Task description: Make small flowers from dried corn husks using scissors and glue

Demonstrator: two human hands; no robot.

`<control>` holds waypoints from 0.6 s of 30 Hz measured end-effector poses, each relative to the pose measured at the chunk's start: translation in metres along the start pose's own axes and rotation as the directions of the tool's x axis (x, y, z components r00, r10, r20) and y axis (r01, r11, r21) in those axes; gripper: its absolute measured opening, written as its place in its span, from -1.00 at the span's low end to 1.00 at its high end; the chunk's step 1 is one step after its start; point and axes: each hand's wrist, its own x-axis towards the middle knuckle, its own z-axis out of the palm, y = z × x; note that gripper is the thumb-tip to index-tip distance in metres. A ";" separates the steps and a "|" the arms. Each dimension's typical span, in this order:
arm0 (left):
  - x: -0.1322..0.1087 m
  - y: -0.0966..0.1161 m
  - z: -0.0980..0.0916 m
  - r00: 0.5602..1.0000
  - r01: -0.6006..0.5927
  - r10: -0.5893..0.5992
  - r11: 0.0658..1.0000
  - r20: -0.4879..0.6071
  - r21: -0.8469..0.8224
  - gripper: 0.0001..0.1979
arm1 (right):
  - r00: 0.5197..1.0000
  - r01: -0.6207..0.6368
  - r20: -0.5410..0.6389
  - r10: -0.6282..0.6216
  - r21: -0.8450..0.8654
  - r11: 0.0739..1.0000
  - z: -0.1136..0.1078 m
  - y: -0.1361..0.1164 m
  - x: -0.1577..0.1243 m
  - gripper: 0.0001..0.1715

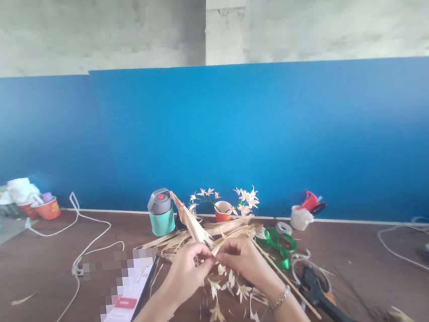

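My left hand (187, 271) and my right hand (242, 259) meet over the brown table (39, 269), both pinched on a long dried husk strip (190, 220) that rises up and left from the fingers. Below the hands lie several small cut husk petals (226, 286). A pile of husk strips (221, 229) lies just behind the hands. A thin stick (286, 280) runs past my right wrist, which wears a bracelet.
A teal flask (161, 212) and a red cup of husk flowers (222, 206) stand by the blue wall. Green ribbon (279, 243), tape rolls (283, 227), a black glue gun (318, 292), a white cable (80, 255), a booklet (129, 296), cups (46, 208).
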 end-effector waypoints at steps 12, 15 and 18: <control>0.004 -0.005 -0.001 0.999 -0.006 0.005 0.999 -0.035 -0.046 -0.85 | 0.999 -0.048 0.031 0.044 0.114 0.992 -0.013 0.002 0.000 -0.65; 0.004 -0.006 0.000 0.999 -0.017 0.015 0.999 -0.048 -0.031 -0.86 | 0.996 -0.066 0.063 0.063 0.054 0.996 -0.012 -0.002 -0.002 -0.68; 0.004 -0.007 0.000 0.998 -0.017 0.016 1.000 -0.060 -0.011 -0.86 | 0.993 -0.106 0.040 0.108 -0.045 0.993 -0.009 -0.009 -0.005 -0.83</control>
